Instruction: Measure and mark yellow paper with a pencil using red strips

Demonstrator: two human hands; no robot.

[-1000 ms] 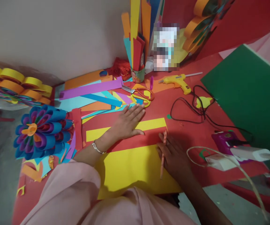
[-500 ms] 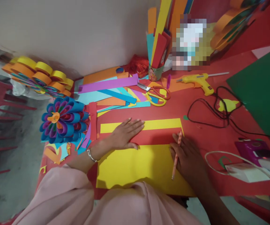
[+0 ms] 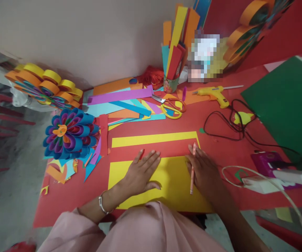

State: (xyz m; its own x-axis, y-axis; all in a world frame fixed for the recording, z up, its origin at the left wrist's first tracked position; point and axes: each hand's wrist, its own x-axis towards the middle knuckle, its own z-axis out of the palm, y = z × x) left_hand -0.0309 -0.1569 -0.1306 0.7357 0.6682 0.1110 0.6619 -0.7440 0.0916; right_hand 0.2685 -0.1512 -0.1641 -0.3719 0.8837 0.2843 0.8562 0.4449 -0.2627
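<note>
A yellow sheet (image 3: 169, 182) lies on the red table near its front edge. Across it runs a red band (image 3: 166, 146), apparently a red strip on top, leaving a narrow yellow strip visible beyond. My left hand (image 3: 140, 171) rests flat, fingers stretched out, over the yellow sheet and the band's near edge. A bracelet circles that wrist. My right hand (image 3: 203, 168) lies at the right end of the band and the sheet's right edge. Between its fingers is a pinkish pencil (image 3: 192, 180), slanting toward me.
Beyond lie colored paper strips (image 3: 122, 94), scissors (image 3: 172, 108) and a yellow glue gun (image 3: 215, 93). A cup of strips (image 3: 170, 84) stands by the wall. Paper flowers (image 3: 69, 133) sit at left. At right are a black cord (image 3: 235, 136), a white cable and a green board (image 3: 284, 101).
My left hand has slid toward me, off the far yellow strip and onto the nearer yellow area. My right hand still holds the pencil in about the same place. The view has shifted slightly.
</note>
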